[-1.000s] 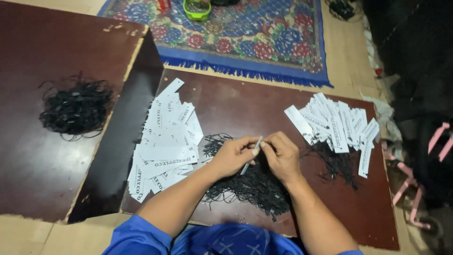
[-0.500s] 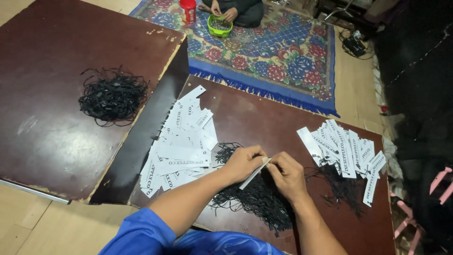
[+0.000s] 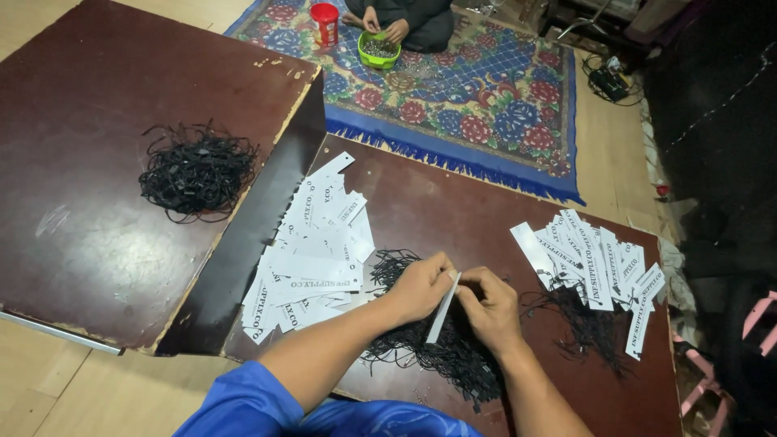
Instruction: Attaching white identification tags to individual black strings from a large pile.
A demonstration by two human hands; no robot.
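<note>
Both of our hands meet low in the centre of the frame, above a dark wooden board. Our left hand and our right hand each pinch the same narrow white paper tag, fingers closed on it from either side, so the tag stands tilted between them. Blue sleeves show at the bottom edge.

Directly beneath the hands lies a loose heap of black string loops, spreading toward the lower middle of the frame. Just left of our left hand sits a fanned pile of white printed tags, running up toward the centre. To the right of our right hand, a second spread of white tags has black strings trailing from it; we cannot tell whether each is tied on. All of this rests on the dark brown board.

In the upper left, a second, larger dark tabletop stands beside the first and carries a separate tangle of black strings.

Farther off, at the top of the frame, a blue floral rug covers the floor. Another person's hands rest at a green bowl there, with a red cup just beside it.
</note>
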